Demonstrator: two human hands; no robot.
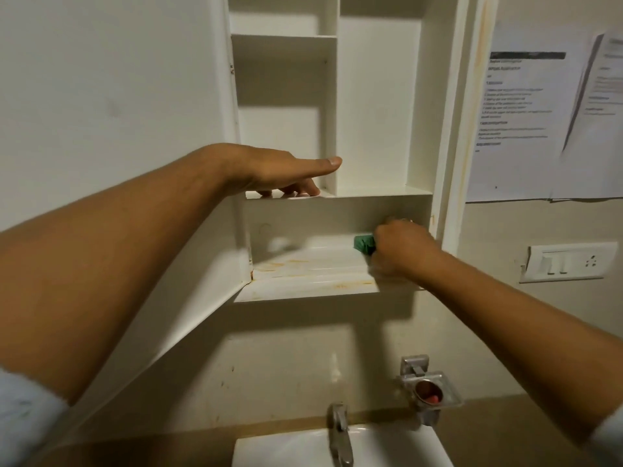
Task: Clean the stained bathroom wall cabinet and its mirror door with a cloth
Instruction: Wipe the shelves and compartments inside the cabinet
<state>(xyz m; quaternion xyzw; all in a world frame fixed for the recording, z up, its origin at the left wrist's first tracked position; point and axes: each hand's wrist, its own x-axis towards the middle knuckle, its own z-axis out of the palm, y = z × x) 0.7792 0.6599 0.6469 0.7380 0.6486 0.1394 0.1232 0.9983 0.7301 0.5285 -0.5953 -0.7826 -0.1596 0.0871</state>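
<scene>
Cabinet (377, 96) hung open on the wall above the sink (387, 446), its door (118, 79) swung out to my left. I reached up with both arms, forearms bare. My left hand (286, 173) lay palm-down on the front edge of the middle shelf (371, 192), at the left compartment. Its fingers were straight and pressed onto the shelf, the thumb stretched toward the upright divider; it gripped nothing. My right arm came in from the lower right. My right hand (401, 247) was curled round the green cloth (364, 243), pressing it onto the bottom shelf (303, 267) near its right end, close to the back wall. Only a corner of the cloth showed past my knuckles, and the hand was blurred. Orange-brown stains streaked the bottom shelf left of the cloth and along its front lip. Below were a tap (340, 433) and a metal soap holder (428, 389). Printed papers (522, 112) and a switch plate (569, 261) were on the wall to the right.
</scene>
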